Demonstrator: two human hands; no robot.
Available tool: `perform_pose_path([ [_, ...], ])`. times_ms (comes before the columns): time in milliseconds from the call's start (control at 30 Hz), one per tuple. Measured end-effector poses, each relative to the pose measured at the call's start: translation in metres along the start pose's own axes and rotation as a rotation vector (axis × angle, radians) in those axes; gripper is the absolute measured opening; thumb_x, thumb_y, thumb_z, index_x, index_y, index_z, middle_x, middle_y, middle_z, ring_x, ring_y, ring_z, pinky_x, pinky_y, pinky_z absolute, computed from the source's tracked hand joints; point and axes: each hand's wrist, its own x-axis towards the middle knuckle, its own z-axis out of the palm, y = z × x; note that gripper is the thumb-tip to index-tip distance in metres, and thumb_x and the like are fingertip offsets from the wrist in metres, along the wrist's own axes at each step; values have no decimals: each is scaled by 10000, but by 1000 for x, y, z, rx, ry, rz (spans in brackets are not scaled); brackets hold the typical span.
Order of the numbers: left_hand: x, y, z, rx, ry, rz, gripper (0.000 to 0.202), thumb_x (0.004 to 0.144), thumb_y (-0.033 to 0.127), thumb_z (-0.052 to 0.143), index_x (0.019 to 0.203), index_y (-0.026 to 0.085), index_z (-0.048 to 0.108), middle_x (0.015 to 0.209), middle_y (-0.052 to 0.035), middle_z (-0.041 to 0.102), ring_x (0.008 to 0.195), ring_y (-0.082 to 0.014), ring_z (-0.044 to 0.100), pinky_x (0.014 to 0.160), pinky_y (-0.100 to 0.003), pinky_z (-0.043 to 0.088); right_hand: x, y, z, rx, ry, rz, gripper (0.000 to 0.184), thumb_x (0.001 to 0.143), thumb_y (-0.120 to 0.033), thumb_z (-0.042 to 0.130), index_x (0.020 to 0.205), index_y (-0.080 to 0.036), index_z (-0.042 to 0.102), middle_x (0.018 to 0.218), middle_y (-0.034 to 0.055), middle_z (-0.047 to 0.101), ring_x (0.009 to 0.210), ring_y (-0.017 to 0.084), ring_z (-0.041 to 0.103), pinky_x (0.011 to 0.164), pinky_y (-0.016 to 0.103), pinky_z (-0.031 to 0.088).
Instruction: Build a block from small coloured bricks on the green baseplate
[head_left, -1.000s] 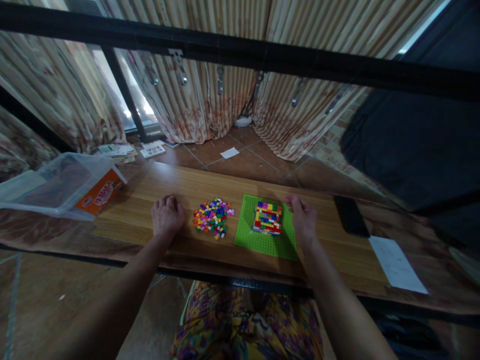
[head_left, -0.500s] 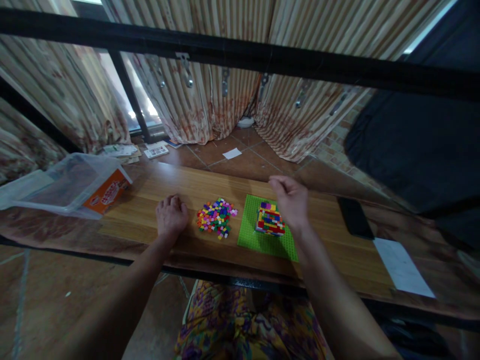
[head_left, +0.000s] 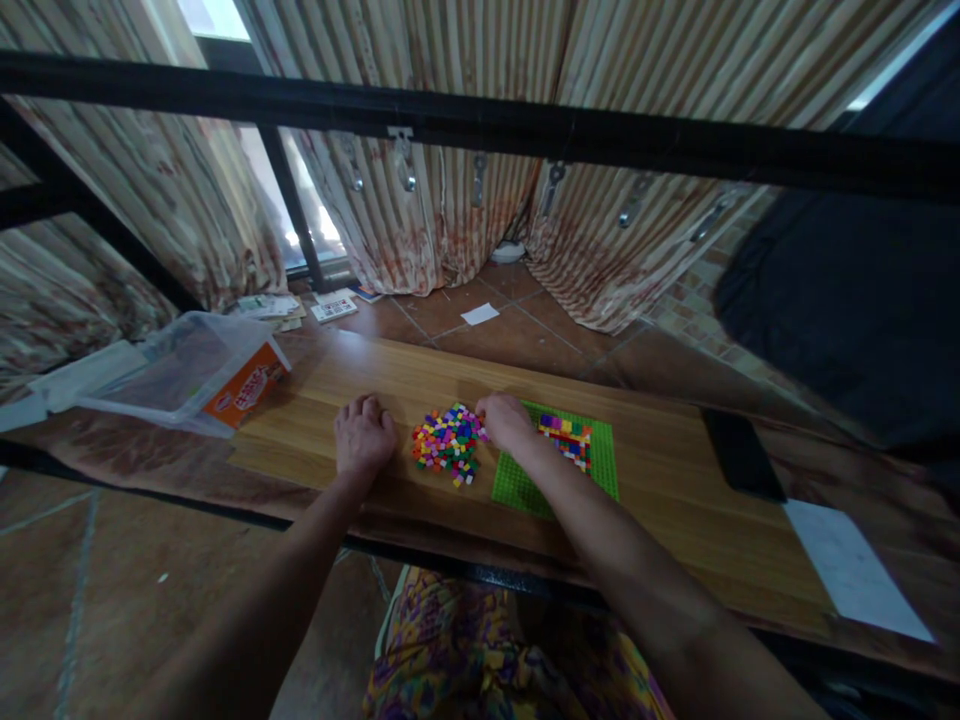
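The left hand [head_left: 364, 435] rests knuckles-up on the wooden table [head_left: 660, 470], its fingers curled under into a loose fist, just left of a pile of small coloured bricks [head_left: 446, 447] and not quite touching it; nothing shows between its fingers. The right hand [head_left: 506, 420] reaches in from the other side, its forearm crossing the near left corner of a green baseplate [head_left: 604, 468], and its bent fingertips come down on the right edge of the pile. Whether they are pinching a brick or only pressing on the heap I cannot tell, since the back of the hand hides them. The pile lies on the bare wood between the two hands, with the baseplate just to its right. On the far part of the plate stands a low block of stacked bricks [head_left: 564, 440] in mixed colours - red, yellow, blue, purple - partly behind the right wrist. Off to the left, at the table's end, a clear plastic bin [head_left: 172, 365] lies tipped on its side with an orange label [head_left: 247, 385] facing the pile. Far to the right lie a black phone [head_left: 741, 455] and, nearer the table's front edge, a white sheet of paper [head_left: 855, 570] - both well apart from the hands.
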Motion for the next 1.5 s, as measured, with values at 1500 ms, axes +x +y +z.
perform_pose_path([
  [1500, 3, -1, -1, -26, -17, -6, 429, 876, 322, 405, 1163, 92, 625, 1232, -199, 620, 1122, -364, 538, 981, -493, 408, -99, 144, -30, 366, 222, 300, 213, 767, -337, 596, 666, -194, 718, 583, 11, 666, 577, 160, 592, 564, 260, 380],
])
